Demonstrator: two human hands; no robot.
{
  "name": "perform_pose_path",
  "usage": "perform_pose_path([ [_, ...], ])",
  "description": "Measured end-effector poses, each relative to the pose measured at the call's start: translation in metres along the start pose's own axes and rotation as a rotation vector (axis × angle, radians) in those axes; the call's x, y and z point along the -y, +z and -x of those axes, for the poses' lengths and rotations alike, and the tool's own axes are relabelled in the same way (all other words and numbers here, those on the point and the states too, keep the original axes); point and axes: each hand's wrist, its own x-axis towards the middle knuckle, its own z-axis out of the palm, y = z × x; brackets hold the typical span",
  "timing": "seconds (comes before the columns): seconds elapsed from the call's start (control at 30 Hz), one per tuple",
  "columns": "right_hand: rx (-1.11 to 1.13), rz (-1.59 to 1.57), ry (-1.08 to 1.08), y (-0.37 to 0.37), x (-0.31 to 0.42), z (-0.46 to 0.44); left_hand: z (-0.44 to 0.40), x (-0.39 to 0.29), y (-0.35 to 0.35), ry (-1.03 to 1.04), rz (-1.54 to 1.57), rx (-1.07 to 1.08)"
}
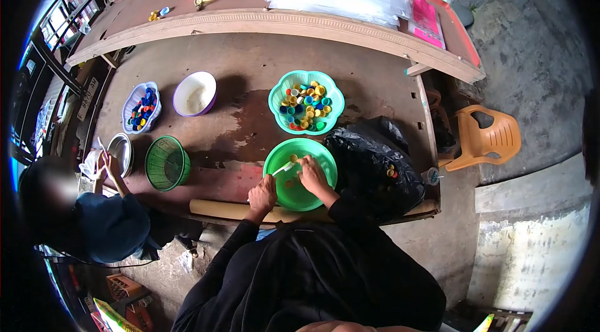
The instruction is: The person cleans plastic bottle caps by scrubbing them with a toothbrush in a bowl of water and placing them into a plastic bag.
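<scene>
My left hand is closed around a slim white stick-like tool, which slants up and right over a green basin. Its exact kind is too small to make out. Beside the tool's tip, a yellow bottle cap sits at the pinched fingertips of my right hand. A few more caps lie low in the basin, partly hidden by my hands. Just beyond stands a mint-green scalloped bowl holding many loose caps in yellow, blue, green, white and red.
A black plastic bag with some caps lies right of the basin. Leftward are a green basket, a white-purple bowl and a pale dish of blue caps. A co-worker sits left. A raised shelf spans the back.
</scene>
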Motion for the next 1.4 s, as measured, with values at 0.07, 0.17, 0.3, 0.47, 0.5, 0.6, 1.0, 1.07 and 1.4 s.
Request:
perform_pose_path([
  [0.07, -0.089, -0.048, 0.100, 0.000, 0.004, -0.008, 0.000, 0.000, 0.000, -0.005, -0.007, 0.004],
  [0.17, -0.079, -0.012, 0.077, 0.009, 0.006, -0.016, 0.000, 0.001, 0.001, -0.004, -0.023, 0.008],
  [0.3, -0.094, -0.005, 0.070, 0.027, 0.000, -0.032, -0.001, 0.001, -0.002, 0.009, 0.020, 0.023],
  [0.47, -0.105, -0.020, 0.058, 0.036, 0.000, -0.039, 0.000, 0.001, -0.002, -0.010, 0.012, 0.033],
  [0.5, -0.102, -0.047, 0.050, 0.036, -0.002, -0.037, -0.001, 0.000, -0.002, -0.014, 0.021, 0.033],
  [0.6, -0.137, -0.165, 0.001, 0.031, -0.006, -0.031, -0.001, 0.000, -0.001, -0.021, 0.014, 0.028],
  [1.0, -0.030, -0.513, 0.184, -0.001, 0.001, -0.002, 0.002, -0.005, -0.012, 0.058, 0.053, 0.050],
  [1.07, -0.011, -0.546, 0.146, -0.012, 0.007, 0.000, 0.003, -0.002, -0.013, 0.077, 0.022, 0.046],
  [1.4, -0.012, -0.733, 0.207, -0.028, 0.014, 0.001, -0.005, -0.006, -0.030, 0.146, -0.019, 0.057],
])
